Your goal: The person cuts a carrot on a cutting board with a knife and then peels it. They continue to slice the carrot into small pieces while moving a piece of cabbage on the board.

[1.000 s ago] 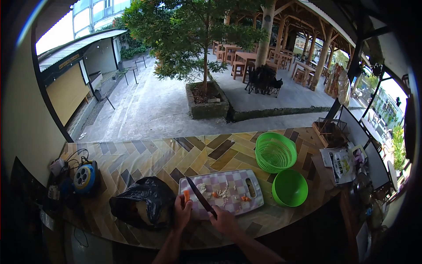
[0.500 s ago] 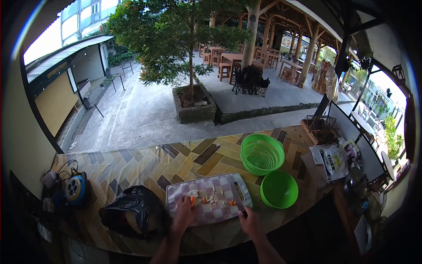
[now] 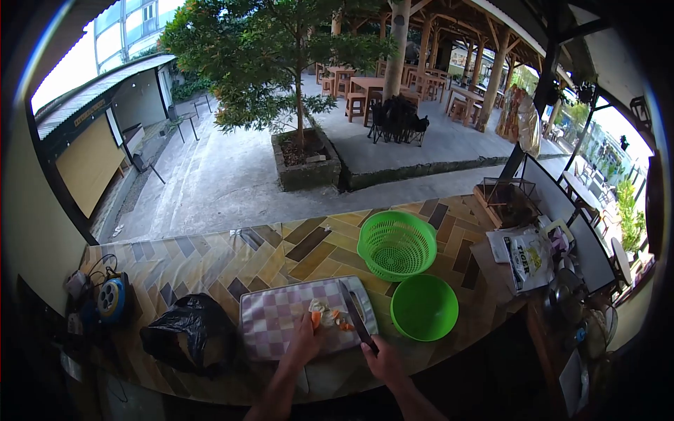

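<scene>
My right hand (image 3: 384, 359) is closed round the handle of a knife (image 3: 357, 317), its blade slanting up and left over the right part of the chequered cutting board (image 3: 270, 316). My left hand (image 3: 303, 342) is on the board with its fingers together against an orange piece (image 3: 315, 319), which looks like a bit of vegetable. Pale scraps (image 3: 317, 306) lie just beyond the fingertips. More small orange bits (image 3: 343, 324) sit in a loose heap between my left hand and the blade.
Right of the board stands a green bowl (image 3: 424, 307), with a green colander (image 3: 397, 245) behind it. A black plastic bag (image 3: 189, 333) lies on the left. Farther left is a blue cord reel (image 3: 112, 298). Plastic packets (image 3: 528, 259) lie at the right.
My left hand has moved right across the board, and the scattered scraps are now bunched near the knife. The knife stays in my right hand. The view has shifted slightly.
</scene>
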`<action>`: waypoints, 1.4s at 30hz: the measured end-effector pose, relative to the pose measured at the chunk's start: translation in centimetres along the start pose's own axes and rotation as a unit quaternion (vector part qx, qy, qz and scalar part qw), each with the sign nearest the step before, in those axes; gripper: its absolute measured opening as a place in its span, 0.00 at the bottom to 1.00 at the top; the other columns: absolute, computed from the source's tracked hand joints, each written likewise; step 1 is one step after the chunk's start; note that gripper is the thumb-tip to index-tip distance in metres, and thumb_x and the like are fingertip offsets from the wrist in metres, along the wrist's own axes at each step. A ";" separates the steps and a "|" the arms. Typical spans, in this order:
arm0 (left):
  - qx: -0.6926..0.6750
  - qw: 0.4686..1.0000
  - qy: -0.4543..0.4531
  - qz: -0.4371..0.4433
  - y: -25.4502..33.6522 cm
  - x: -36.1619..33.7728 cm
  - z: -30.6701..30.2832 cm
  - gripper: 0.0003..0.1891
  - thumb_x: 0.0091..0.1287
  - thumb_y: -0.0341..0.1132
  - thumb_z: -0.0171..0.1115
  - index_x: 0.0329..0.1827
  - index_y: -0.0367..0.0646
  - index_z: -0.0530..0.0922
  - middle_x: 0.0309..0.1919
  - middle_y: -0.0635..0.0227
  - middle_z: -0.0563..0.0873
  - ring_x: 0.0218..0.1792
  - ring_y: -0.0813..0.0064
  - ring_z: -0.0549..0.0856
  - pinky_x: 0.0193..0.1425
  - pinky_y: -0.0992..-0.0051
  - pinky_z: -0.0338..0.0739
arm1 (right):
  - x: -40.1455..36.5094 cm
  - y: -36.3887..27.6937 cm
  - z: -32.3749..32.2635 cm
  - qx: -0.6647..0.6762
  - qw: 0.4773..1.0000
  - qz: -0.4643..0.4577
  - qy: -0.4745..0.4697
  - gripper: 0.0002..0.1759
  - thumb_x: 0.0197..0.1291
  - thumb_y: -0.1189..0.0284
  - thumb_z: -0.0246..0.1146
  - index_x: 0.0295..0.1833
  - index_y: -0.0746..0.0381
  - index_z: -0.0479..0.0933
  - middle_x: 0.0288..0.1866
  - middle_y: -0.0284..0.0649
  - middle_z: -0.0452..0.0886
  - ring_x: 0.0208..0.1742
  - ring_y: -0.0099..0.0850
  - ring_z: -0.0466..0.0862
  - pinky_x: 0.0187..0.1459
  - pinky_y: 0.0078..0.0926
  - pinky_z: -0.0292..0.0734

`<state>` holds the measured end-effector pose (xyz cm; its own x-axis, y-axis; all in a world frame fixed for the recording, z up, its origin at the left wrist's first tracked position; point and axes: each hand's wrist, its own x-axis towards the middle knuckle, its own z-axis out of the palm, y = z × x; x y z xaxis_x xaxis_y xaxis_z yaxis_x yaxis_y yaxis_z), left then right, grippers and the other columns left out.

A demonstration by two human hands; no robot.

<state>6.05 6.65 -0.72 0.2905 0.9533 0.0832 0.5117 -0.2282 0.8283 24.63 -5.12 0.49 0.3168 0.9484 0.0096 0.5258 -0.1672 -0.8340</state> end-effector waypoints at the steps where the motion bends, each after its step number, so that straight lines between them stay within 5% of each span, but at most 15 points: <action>1: -0.015 1.000 -0.008 0.003 -0.2 0.0 0.5 0.15 0.64 0.28 0.58 0.53 0.34 0.71 0.51 0.44 0.75 0.55 0.39 0.73 0.56 0.54 0.71 | 0.0 0.1 -0.2 0.007 1.000 0.000 -0.010 0.16 0.68 0.61 0.60 0.45 0.65 0.75 0.31 0.51 0.81 0.36 0.52 0.83 0.35 0.40 0.75; 5: -0.005 0.996 0.079 0.034 0.8 -0.8 -0.1 0.14 0.65 0.28 0.58 0.51 0.34 0.70 0.43 0.49 0.79 0.47 0.46 0.79 0.51 0.57 0.74 | 0.1 -0.1 -1.3 0.038 0.999 -0.002 -0.019 0.17 0.68 0.61 0.60 0.45 0.66 0.74 0.31 0.52 0.80 0.35 0.50 0.83 0.35 0.40 0.75; 8: -0.134 0.981 0.078 -0.115 0.3 -2.4 -1.7 0.11 0.67 0.29 0.57 0.50 0.36 0.71 0.31 0.60 0.79 0.35 0.62 0.83 0.41 0.64 0.78 | 0.4 0.4 -1.7 0.047 0.999 -0.017 0.007 0.18 0.68 0.60 0.60 0.46 0.66 0.74 0.30 0.51 0.79 0.33 0.46 0.83 0.34 0.38 0.74; 9: -0.224 0.962 0.099 -0.120 0.0 -2.8 -1.9 0.08 0.70 0.30 0.55 0.48 0.39 0.71 0.26 0.69 0.77 0.27 0.77 0.80 0.32 0.72 0.78 | 0.5 0.4 -1.9 0.050 0.998 -0.016 0.016 0.18 0.68 0.60 0.60 0.47 0.66 0.74 0.29 0.49 0.79 0.31 0.42 0.83 0.33 0.37 0.74; 13: -0.348 0.910 0.034 -0.222 0.9 -5.4 -3.4 0.07 0.73 0.31 0.53 0.50 0.39 0.72 0.29 0.71 0.78 0.29 0.79 0.80 0.34 0.78 0.77 | 1.2 1.6 -1.4 0.142 0.986 -0.073 0.050 0.13 0.70 0.63 0.57 0.46 0.63 0.74 0.26 0.43 0.76 0.25 0.35 0.77 0.30 0.33 0.70; 16: -0.412 0.888 -0.060 -0.196 1.6 -7.6 -2.6 0.13 0.76 0.32 0.52 0.59 0.37 0.72 0.31 0.72 0.78 0.28 0.80 0.79 0.33 0.79 0.76 | 2.2 1.1 -1.3 0.211 0.971 -0.002 -0.116 0.17 0.71 0.62 0.55 0.57 0.62 0.75 0.25 0.40 0.75 0.24 0.30 0.74 0.30 0.31 0.70; 17: -0.419 0.886 -0.078 -0.181 1.6 -8.2 -2.0 0.16 0.76 0.33 0.51 0.62 0.37 0.70 0.32 0.72 0.78 0.29 0.81 0.79 0.33 0.79 0.75 | 2.3 0.7 -1.5 0.136 0.977 0.004 -0.166 0.23 0.72 0.59 0.54 0.67 0.58 0.71 0.28 0.43 0.77 0.27 0.34 0.77 0.34 0.31 0.72; 21: -0.386 0.897 -0.138 -0.166 3.1 -9.7 -1.5 0.18 0.77 0.34 0.50 0.67 0.38 0.69 0.33 0.72 0.77 0.25 0.84 0.78 0.28 0.81 0.72 | 0.4 -1.3 -0.8 0.096 0.953 -0.180 -0.224 0.26 0.72 0.53 0.53 0.71 0.48 0.68 0.38 0.51 0.84 0.41 0.49 0.85 0.41 0.40 0.78; 25: -0.382 0.891 -0.116 -0.214 2.2 -11.4 -1.3 0.12 0.77 0.33 0.49 0.58 0.39 0.72 0.29 0.73 0.78 0.21 0.86 0.77 0.22 0.84 0.69 | -0.7 -2.5 -0.1 -0.028 0.941 -0.155 -0.300 0.32 0.69 0.50 0.56 0.75 0.43 0.61 0.38 0.51 0.84 0.41 0.51 0.85 0.41 0.45 0.79; 27: -0.363 0.899 -0.097 -0.225 3.6 -10.7 -2.6 0.13 0.78 0.36 0.49 0.58 0.39 0.71 0.28 0.70 0.79 0.22 0.82 0.78 0.23 0.80 0.72 | -0.7 -3.5 0.2 -0.023 0.938 -0.155 -0.310 0.32 0.68 0.52 0.58 0.75 0.43 0.61 0.38 0.50 0.84 0.40 0.51 0.85 0.40 0.45 0.79; 30: -0.549 0.808 0.010 -0.214 2.5 -9.8 -3.0 0.18 0.79 0.42 0.46 0.61 0.39 0.70 0.27 0.68 0.79 0.22 0.77 0.79 0.25 0.75 0.76 | -0.4 -4.7 1.5 -0.018 0.940 -0.169 -0.296 0.35 0.65 0.53 0.61 0.76 0.44 0.59 0.38 0.50 0.84 0.38 0.50 0.86 0.39 0.44 0.80; 34: -0.721 0.677 -0.010 -0.145 -0.3 -5.7 -4.0 0.22 0.78 0.48 0.47 0.64 0.40 0.69 0.33 0.68 0.80 0.29 0.75 0.81 0.34 0.74 0.78 | 0.3 -7.1 2.9 -0.008 0.929 -0.253 -0.271 0.41 0.63 0.54 0.63 0.78 0.48 0.53 0.35 0.50 0.85 0.35 0.50 0.86 0.37 0.44 0.81; 36: -0.736 0.663 -0.054 -0.124 -0.3 -5.1 -4.4 0.24 0.77 0.50 0.48 0.67 0.42 0.67 0.35 0.70 0.80 0.33 0.76 0.82 0.39 0.75 0.78 | 0.0 -7.2 4.3 -0.024 0.931 -0.260 -0.257 0.42 0.64 0.55 0.62 0.79 0.50 0.51 0.34 0.50 0.85 0.34 0.50 0.86 0.37 0.44 0.82; 41: -0.709 0.651 -0.079 -0.260 -0.4 -5.2 -5.7 0.25 0.78 0.46 0.47 0.71 0.42 0.66 0.44 0.66 0.80 0.44 0.74 0.82 0.49 0.75 0.78 | -0.9 -7.3 7.0 -0.091 0.955 -0.193 -0.208 0.46 0.64 0.52 0.62 0.79 0.55 0.49 0.33 0.47 0.86 0.34 0.51 0.86 0.37 0.46 0.82; 42: -0.686 0.681 -0.073 -0.245 -0.8 -5.4 -5.6 0.25 0.78 0.46 0.46 0.72 0.42 0.66 0.46 0.66 0.80 0.45 0.73 0.82 0.50 0.73 0.78 | -1.0 -7.2 7.5 -0.071 0.957 -0.206 -0.191 0.45 0.63 0.53 0.63 0.79 0.56 0.50 0.37 0.50 0.85 0.37 0.52 0.86 0.39 0.46 0.81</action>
<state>-0.48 2.85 1.26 0.4849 0.7963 -0.3618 -0.6328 0.6049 0.4834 14.61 -2.87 2.33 -0.2382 0.9664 0.0965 0.6546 0.2331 -0.7192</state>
